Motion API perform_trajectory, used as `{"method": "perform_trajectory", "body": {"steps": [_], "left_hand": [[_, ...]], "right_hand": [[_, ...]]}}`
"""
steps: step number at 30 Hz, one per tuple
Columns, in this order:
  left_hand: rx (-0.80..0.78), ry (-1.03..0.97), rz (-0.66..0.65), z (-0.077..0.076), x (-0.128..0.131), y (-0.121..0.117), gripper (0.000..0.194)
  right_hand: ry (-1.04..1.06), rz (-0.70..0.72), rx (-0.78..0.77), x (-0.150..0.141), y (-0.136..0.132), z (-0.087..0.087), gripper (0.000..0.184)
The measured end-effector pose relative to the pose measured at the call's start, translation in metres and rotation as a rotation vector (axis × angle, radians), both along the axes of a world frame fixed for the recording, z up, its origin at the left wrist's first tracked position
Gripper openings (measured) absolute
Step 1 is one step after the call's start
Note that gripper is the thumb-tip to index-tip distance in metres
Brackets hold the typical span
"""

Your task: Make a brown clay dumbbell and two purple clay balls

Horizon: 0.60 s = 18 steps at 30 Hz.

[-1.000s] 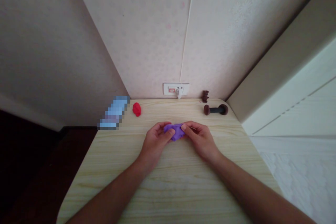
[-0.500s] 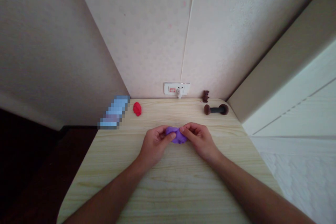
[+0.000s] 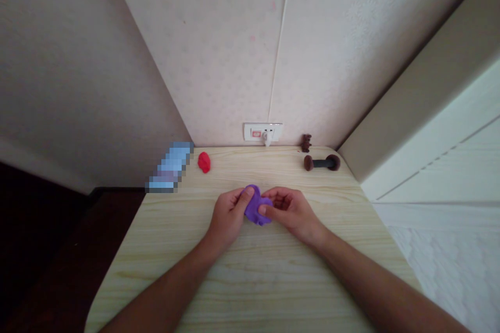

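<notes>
The purple piece [image 3: 254, 210] partly hides the left hand [image 3: 229, 214], pixelation blurs the bluish object [image 3: 170, 167], and both forearms [image 3: 172, 274] are cropped.

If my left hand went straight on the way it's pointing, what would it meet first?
The purple putty-like piece, which your left hand already pinches. Beyond it, the tabletop seems to lead toward the wall outlet, though depth is hard to judge.

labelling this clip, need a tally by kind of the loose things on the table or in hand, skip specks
purple putty-like lump, red putty-like lump: 2
small dark brown bear-like figurine: 1
brown-ended black dumbbell-shaped object: 1
blurred flat blue object: 1
total: 5
</notes>
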<state>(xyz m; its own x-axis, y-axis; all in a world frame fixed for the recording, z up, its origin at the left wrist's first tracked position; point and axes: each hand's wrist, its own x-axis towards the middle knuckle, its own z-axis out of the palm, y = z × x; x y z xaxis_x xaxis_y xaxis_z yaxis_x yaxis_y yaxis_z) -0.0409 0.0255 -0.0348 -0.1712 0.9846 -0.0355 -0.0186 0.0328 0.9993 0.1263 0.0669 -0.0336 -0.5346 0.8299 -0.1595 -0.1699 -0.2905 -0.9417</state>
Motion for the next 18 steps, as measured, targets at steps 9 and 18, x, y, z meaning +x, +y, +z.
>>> {"method": "perform_trajectory", "body": {"steps": [9,18], "left_hand": [[-0.028,-0.178,-0.064,0.001,0.001,0.001,0.044],[-0.048,-0.144,-0.123,0.004,0.003,-0.001,0.031]], "right_hand": [[0.020,-0.075,0.020,0.004,0.008,0.001,0.038],[-0.123,-0.144,0.283,0.008,0.009,-0.001,0.045]]}}
